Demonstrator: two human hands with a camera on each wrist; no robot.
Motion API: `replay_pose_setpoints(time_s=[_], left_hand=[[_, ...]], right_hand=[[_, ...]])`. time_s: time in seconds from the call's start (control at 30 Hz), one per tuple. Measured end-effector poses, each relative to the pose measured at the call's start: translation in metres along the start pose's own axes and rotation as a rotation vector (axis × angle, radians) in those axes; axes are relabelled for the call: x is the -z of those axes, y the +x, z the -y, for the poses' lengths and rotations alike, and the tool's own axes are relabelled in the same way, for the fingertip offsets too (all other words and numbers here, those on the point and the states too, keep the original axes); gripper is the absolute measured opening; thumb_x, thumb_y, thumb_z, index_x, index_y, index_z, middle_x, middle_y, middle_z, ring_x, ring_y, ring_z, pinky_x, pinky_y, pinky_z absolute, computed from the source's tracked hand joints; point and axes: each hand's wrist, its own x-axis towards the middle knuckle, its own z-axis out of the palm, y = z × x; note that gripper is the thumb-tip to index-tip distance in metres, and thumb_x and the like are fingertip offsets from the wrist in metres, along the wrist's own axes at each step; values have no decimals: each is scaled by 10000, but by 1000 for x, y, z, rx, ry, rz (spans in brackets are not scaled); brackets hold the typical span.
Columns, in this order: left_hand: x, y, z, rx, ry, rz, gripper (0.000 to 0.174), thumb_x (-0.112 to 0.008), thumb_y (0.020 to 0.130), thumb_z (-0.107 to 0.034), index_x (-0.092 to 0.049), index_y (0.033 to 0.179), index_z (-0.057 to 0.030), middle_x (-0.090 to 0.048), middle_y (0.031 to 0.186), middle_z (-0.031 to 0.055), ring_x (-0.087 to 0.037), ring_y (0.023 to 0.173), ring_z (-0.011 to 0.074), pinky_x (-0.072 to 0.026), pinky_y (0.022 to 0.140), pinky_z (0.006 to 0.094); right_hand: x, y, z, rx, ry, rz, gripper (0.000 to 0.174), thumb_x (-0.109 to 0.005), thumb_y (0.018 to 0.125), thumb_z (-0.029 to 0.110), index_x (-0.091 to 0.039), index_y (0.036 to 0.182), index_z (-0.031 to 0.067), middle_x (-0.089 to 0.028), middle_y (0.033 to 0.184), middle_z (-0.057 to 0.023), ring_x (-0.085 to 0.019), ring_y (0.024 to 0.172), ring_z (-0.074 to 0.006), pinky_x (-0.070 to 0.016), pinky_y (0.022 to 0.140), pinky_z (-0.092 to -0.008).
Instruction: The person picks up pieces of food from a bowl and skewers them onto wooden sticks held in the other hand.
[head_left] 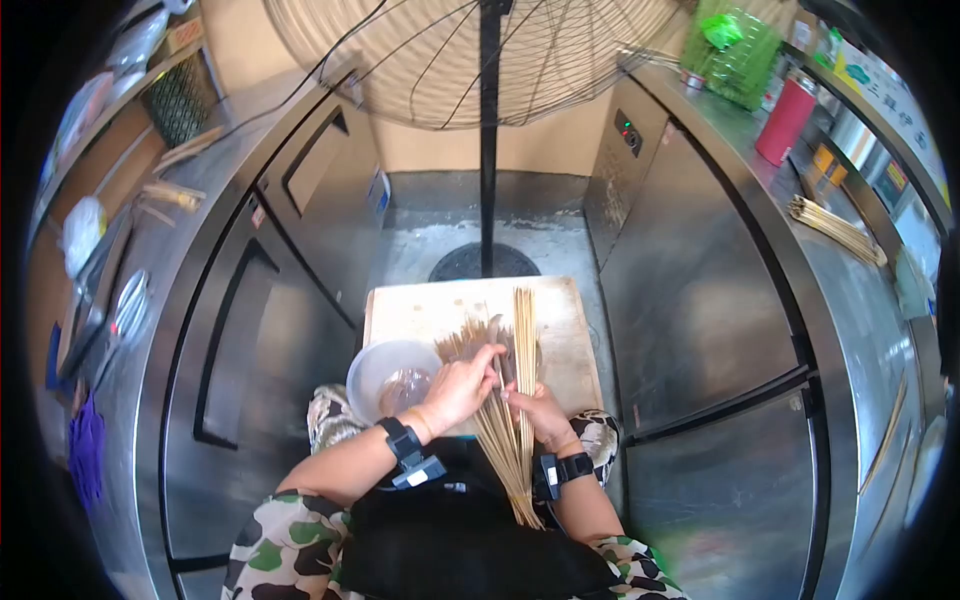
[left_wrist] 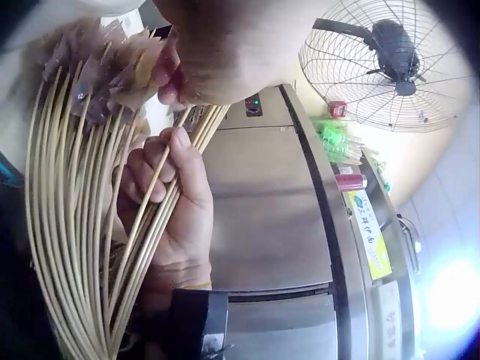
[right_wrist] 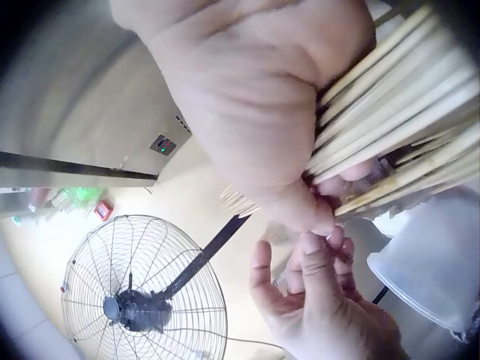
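Note:
My right hand (head_left: 545,415) grips a bundle of bare bamboo skewers (head_left: 524,345), thumb and fingers curled round them. In the left wrist view one skewer stands apart under that thumb. My left hand (head_left: 460,388) has its thumb and fingertips together at the right thumb, pinching a thin brownish-purple slice of food, mostly hidden by the fingers. Beside and below the hands fan out several loaded skewers (left_wrist: 82,187), their tips covered with purplish food slices (left_wrist: 105,71) and their bare ends toward the lap. A translucent plastic tub (head_left: 375,365) with moist contents stands left of them.
The hands work over a pale wooden board (head_left: 420,300) at lap height. Steel cabinets (head_left: 700,270) stand on both sides. Ahead is a large wire fan (head_left: 490,60) on a black pole. A skewer bundle (head_left: 838,230) and a red flask (head_left: 787,118) are on the right counter.

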Motion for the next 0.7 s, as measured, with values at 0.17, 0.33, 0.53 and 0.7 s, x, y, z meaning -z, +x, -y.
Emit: replay_pose_setpoints(time_s=[0.17, 0.33, 0.53, 0.7], left_hand=[[33, -20, 35, 79, -166, -173, 177, -521, 845, -9, -538, 1021, -17, -634, 769, 76, -625, 684, 153, -504, 643, 284], [53, -46, 110, 431, 354, 24, 222, -614, 777, -103, -577, 983, -29, -637, 772, 142, -635, 780, 261, -499, 707, 346], [18, -57, 142, 469, 600, 236, 288, -647, 700, -169, -619, 948, -25, -638, 852, 196, -615, 862, 339, -478, 789, 403], [8, -57, 139, 546, 651, 258, 213, -584, 731, -104, -651, 906, -1, -642, 935, 199, -622, 906, 304, -483, 817, 379]], right_hand=[[12, 12, -26, 36, -6, -116, 58, -626, 797, 40, -586, 826, 71, -566, 656, 18, -484, 515, -53, -386, 459, -188], [1, 6, -11, 62, 52, -125, 116, -639, 790, 36, -558, 865, 73, -537, 657, 19, -473, 513, -59, -385, 459, -192], [0, 2, -2, 21, 181, -75, 80, -577, 844, 123, -551, 888, 63, -530, 666, -1, -481, 525, -90, -408, 501, -201], [1, 1, 2, -4, 219, -84, 92, -562, 844, 123, -565, 907, 56, -537, 673, -2, -501, 556, -94, -419, 511, -207]])
